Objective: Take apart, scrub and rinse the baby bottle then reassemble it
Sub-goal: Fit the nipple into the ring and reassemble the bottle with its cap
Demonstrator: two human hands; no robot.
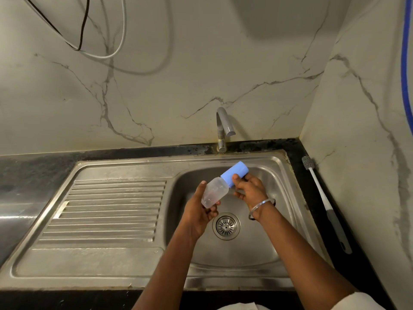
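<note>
Above the sink basin (263,247) I hold a baby bottle tilted on its side. Its clear plastic body (213,194) lies in my left hand (201,210), whose fingers curl round the lower end. The blue cap (233,174) points up and to the right toward the tap, and my right hand (248,189) grips it with thumb and fingers. Cap and body still sit joined. The bottle looks empty.
A grey tap (223,128) stands behind the basin with no water running. A bottle brush (324,198) with a white and grey handle lies on the black counter to the right. The ribbed drainboard (111,211) is to the left. The drain strainer (226,226) sits under my hands.
</note>
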